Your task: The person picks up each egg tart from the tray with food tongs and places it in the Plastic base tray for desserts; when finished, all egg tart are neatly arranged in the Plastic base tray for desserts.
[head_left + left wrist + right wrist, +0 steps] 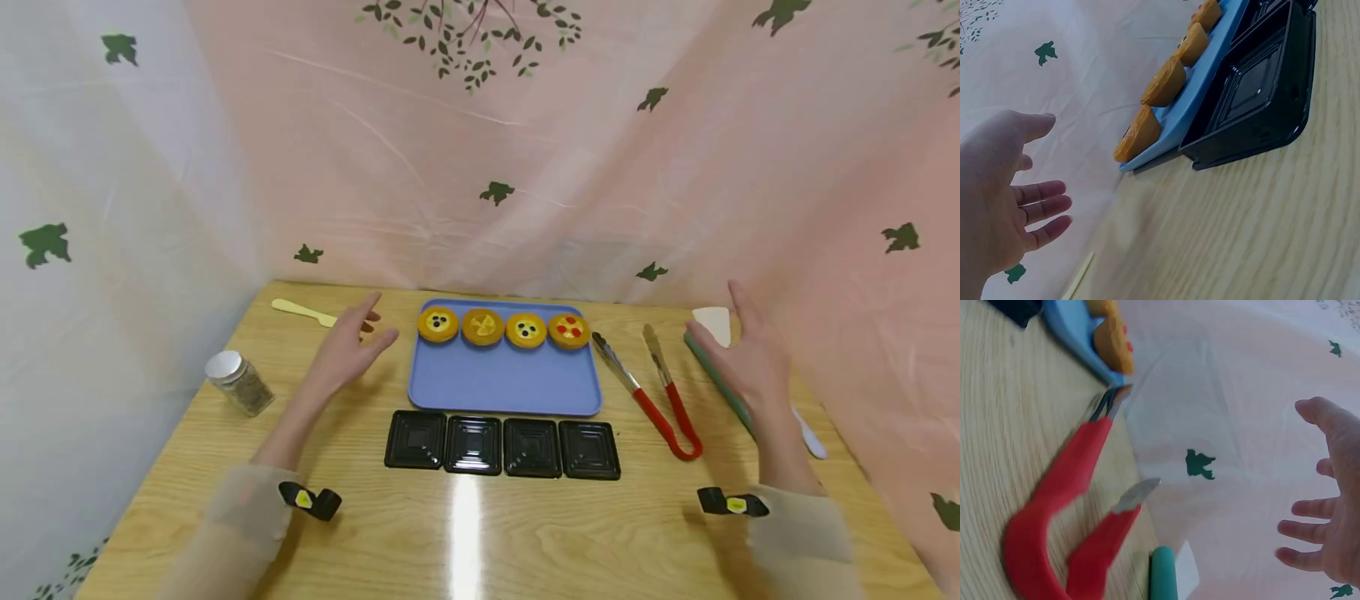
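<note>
My left hand (347,348) hovers over the table left of a blue tray (502,379), its fingers loosely extended and holding nothing. Beside its fingers lies a pale yellow spreading knife (296,310). Several round tarts with fruit-like toppings, among them a red-topped tart (569,331), stand in a row along the tray's far side. My right hand (753,371) is held above the table's right side, with thumb and fingers spread and nothing in it. Under and beside it are a green handle (720,383) and a white flat piece (714,323); whether they join is hidden.
Red-handled tongs (678,421) lie spread between tray and right hand. Several black square containers (473,446) line the tray's near edge. A silver-lidded seasoning jar (243,385) is at far left. A pale handle (810,435) shows past the right wrist. Fabric walls (420,225) border the table.
</note>
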A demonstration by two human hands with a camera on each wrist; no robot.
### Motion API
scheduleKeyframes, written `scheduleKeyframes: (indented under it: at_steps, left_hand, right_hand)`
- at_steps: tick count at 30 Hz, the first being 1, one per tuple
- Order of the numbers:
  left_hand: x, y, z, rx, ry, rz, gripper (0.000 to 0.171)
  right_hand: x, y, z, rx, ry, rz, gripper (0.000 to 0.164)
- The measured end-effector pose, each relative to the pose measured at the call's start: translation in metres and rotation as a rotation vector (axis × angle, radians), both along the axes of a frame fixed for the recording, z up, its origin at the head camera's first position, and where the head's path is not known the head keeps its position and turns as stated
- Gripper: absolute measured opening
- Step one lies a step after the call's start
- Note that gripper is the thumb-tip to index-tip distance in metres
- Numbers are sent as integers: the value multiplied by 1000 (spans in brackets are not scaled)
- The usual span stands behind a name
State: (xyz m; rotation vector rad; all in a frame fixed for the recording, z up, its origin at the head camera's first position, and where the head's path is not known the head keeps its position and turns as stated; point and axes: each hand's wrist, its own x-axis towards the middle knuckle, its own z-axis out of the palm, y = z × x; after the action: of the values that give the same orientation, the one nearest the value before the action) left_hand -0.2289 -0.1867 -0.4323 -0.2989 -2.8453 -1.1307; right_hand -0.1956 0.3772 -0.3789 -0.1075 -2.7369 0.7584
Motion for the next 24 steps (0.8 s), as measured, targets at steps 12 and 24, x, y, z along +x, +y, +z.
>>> scheduleKeyframes:
  at_steps: [12, 24]
  left_hand:
    - [-4, 13, -20, 77, -221, -114, 69]
    - [-10, 11, -23, 5, -253, -216, 63]
  right_hand:
    - [11, -12, -9, -186, -85, 103, 91]
    - [12, -11, -14, -51, -319, 232, 97]
